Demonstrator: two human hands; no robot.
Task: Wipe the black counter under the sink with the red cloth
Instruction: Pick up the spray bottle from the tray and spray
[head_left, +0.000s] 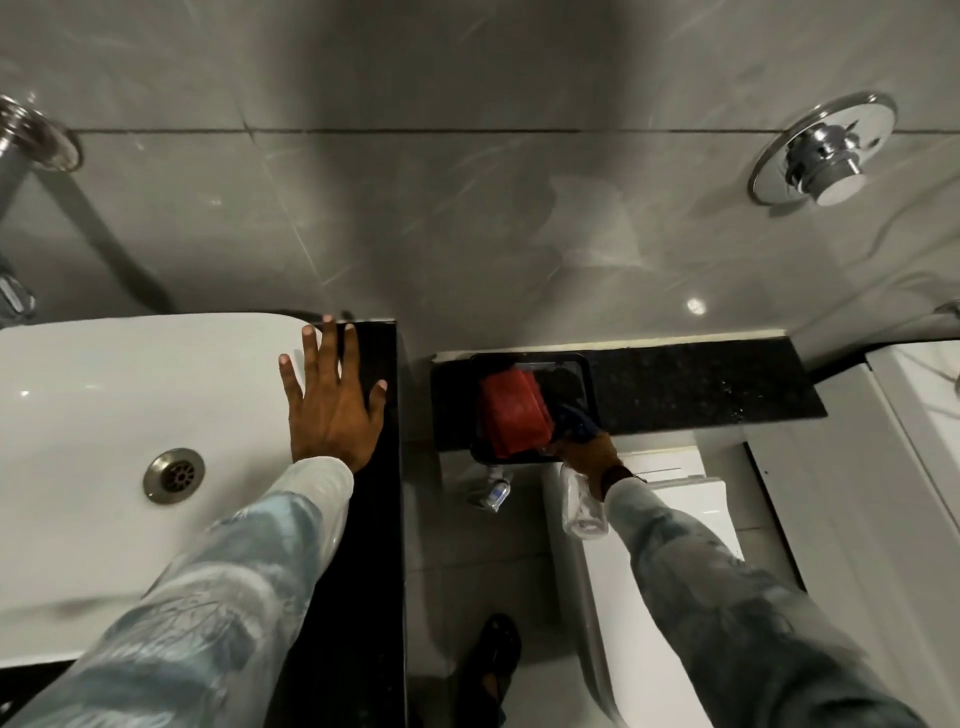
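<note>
The black counter (371, 545) is a narrow dark strip along the right side of the white sink (104, 405). My left hand (332, 400) lies flat with fingers spread, half on the sink's rim and half on the counter. The red cloth (511, 413) sits folded in a black tray (582, 366) on a lower black ledge (701, 387) to the right. My right hand (589, 457) reaches down to the tray's near right corner, fingers at a dark blue cloth (576, 421) beside the red one. Its grip is hidden.
A clear plastic bottle (582, 512) lies under my right wrist on the white toilet tank (675, 499). A small bottle (493, 491) lies on the floor below the tray. A chrome flush valve (826, 150) juts from the grey tiled wall. A dark shoe (493, 654) stands on the floor.
</note>
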